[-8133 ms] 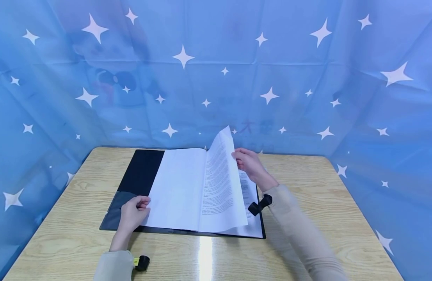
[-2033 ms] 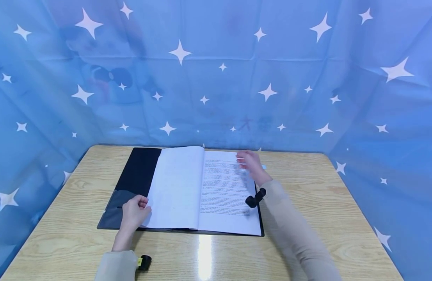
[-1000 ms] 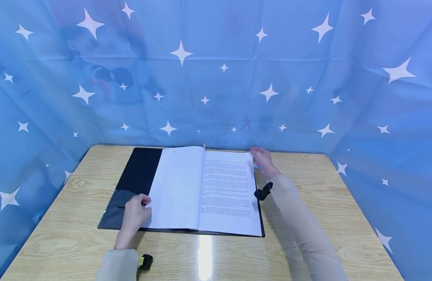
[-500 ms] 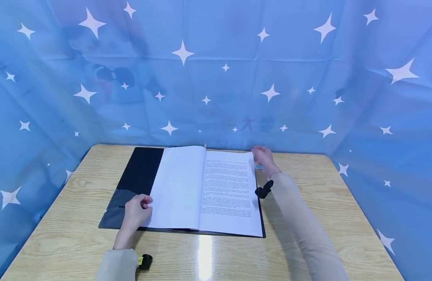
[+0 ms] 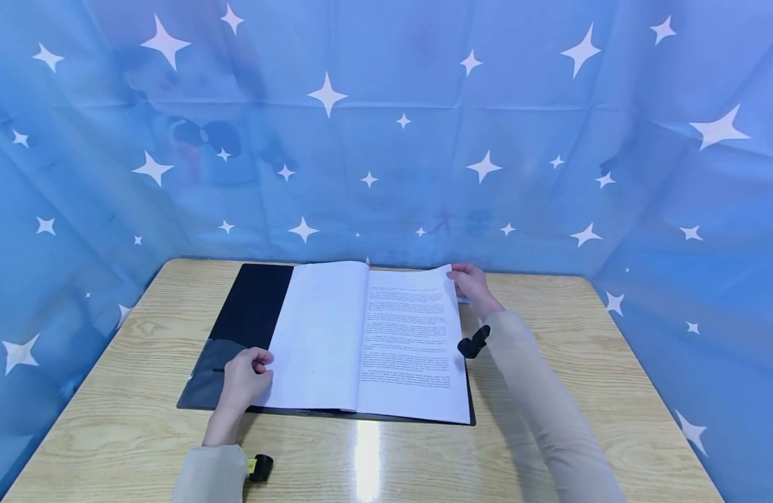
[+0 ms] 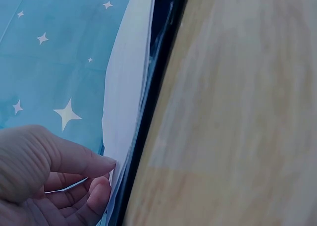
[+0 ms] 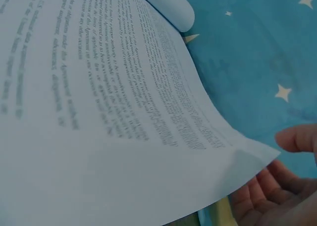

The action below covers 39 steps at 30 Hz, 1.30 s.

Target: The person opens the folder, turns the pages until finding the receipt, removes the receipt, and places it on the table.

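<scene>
A folder (image 5: pixel 251 307) with a black cover lies spread on the table, holding a stack of white sheets. The left-hand pages (image 5: pixel 317 335) look nearly blank; the right-hand page (image 5: pixel 408 342) carries printed text. My left hand (image 5: pixel 244 381) is at the outer edge of the left-hand pages, thumb and curled forefinger pinching that edge (image 6: pixel 113 169). My right hand (image 5: pixel 474 286) is at the far right corner of the printed page. In the right wrist view its fingers (image 7: pixel 260 191) lie under the raised corner, while the thumb (image 7: pixel 297 138) stands slightly apart from the paper.
Wood-grain table (image 5: pixel 549 391) surrounds the folder. A blue curtain with white stars (image 5: pixel 386 140) hangs along the back and sides. A small light-blue tab (image 5: pixel 464 300) shows beside the folder under the right hand. Black wrist cameras (image 5: pixel 474 342) sit on both sleeves.
A page lifted earlier lies turned over on the left. My right hand has since moved right to the printed page's corner, which is now raised. My left hand has stayed in place.
</scene>
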{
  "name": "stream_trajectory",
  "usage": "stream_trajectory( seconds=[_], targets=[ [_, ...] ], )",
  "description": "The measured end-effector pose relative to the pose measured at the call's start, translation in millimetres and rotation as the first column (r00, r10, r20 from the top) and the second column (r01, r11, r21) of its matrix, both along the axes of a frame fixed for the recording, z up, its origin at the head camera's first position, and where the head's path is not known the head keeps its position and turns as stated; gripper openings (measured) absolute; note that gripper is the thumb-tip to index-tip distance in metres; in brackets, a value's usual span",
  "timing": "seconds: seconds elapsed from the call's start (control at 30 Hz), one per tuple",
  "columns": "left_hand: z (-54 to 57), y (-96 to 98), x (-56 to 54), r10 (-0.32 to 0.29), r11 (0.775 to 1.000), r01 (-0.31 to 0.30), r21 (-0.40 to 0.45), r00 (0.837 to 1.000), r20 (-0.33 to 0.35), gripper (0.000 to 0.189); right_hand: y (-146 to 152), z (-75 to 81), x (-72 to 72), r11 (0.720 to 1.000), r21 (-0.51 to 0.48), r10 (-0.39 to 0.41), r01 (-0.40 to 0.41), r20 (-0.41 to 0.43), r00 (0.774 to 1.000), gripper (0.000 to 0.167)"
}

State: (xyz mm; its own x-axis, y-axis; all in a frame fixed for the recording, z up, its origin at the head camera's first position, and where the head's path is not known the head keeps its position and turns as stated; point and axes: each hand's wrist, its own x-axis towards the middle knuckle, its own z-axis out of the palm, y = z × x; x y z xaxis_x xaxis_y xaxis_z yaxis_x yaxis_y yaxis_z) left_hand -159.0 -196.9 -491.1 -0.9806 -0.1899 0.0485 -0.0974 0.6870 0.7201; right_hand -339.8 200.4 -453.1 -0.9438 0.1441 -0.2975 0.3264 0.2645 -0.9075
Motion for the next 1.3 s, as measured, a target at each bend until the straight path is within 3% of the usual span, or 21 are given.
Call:
stream_trajectory(
  seconds=[0.3,1.3],
  targets=[
    [-2.7,-1.1,-1.0,-0.001,1.0,0.001,0.002,1.0,0.0,0.016,3,-0.5,7.0,0.998,0.037,0.052,-0.052,-0.006,0.999,0.044],
    [-2.9,-4.6,1.0,-0.034,0.999,0.034,0.004,0.999,-0.009,0.021,1,13.7,44.3,0.974,-0.074,0.216,-0.215,-0.005,0.976,0.032]
  ],
)
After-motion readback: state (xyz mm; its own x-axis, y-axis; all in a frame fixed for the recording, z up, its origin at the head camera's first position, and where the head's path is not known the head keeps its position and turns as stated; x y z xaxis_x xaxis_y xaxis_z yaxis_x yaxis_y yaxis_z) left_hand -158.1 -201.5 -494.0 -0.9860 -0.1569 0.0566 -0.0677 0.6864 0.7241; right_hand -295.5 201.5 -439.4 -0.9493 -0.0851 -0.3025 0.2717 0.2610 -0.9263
